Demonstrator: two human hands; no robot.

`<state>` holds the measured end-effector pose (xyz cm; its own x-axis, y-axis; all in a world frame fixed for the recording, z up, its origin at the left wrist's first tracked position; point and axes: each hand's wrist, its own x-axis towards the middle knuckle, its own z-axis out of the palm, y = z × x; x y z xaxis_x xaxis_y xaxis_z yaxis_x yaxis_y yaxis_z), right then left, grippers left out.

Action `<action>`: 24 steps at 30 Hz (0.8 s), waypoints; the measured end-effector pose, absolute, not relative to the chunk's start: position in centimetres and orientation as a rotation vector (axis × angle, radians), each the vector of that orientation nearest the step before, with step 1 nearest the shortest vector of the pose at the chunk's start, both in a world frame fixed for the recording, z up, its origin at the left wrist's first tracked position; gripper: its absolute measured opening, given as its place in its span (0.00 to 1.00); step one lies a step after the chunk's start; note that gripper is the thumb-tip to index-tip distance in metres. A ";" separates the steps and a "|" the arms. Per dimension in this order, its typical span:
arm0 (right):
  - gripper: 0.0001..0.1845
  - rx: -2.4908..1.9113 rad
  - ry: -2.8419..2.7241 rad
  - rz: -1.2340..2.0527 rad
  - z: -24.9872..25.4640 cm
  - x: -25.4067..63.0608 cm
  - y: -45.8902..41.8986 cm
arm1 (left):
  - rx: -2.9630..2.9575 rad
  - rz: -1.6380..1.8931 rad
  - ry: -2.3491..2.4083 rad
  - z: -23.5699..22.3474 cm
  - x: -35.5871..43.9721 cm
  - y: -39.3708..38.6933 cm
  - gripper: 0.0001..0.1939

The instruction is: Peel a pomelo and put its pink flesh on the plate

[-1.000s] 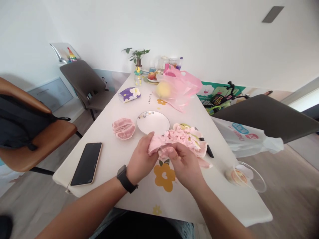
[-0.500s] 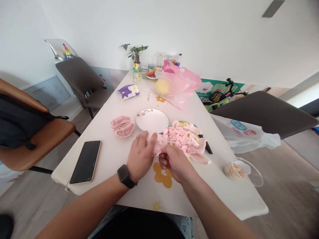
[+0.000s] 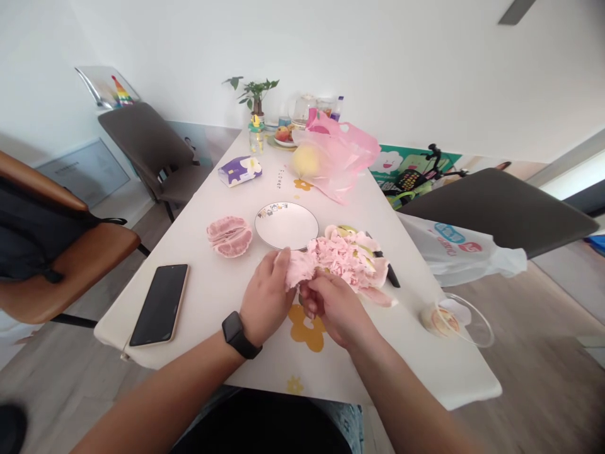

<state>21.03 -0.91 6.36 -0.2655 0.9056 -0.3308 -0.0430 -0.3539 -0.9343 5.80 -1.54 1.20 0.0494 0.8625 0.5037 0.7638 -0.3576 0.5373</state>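
In my left hand, fingers curled round it, is a pale pink pomelo piece with its pith still on. My right hand is closed in a pinch at the near edge of that piece; the fingertips are partly hidden. Just beyond the hands, a heap of torn pink pith and peel lies on the table. A peeled pomelo chunk rests to the left, its segments showing. Between the chunk and the heap sits a white plate with a dark rim.
A black handle pokes out right of the peel heap. At the table's left lies a phone; a clear round tub stands near the right edge. Farther back are a tissue pack and a pink plastic bag by a yellow fruit.
The view has shifted slightly. My right hand has drawn a little away from the pomelo piece, down and to the right, while the left hand keeps its hold.
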 end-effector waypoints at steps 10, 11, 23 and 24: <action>0.12 -1.011 -2.338 0.010 6.6 23.6 -0.3 | 2.193 0.913 1.827 3.1 5.2 -1.6 0.33; 0.13 -0.958 -2.390 -0.046 6.7 23.8 -0.1 | 2.185 0.856 1.843 3.4 5.3 -1.7 0.33; 0.10 -1.257 -2.427 0.192 6.7 22.9 0.0 | 2.240 0.460 1.999 3.8 6.2 -2.2 0.30; 0.10 -1.283 -2.402 0.260 7.0 22.9 -0.1 | 2.257 0.423 2.009 4.0 6.3 -2.3 0.30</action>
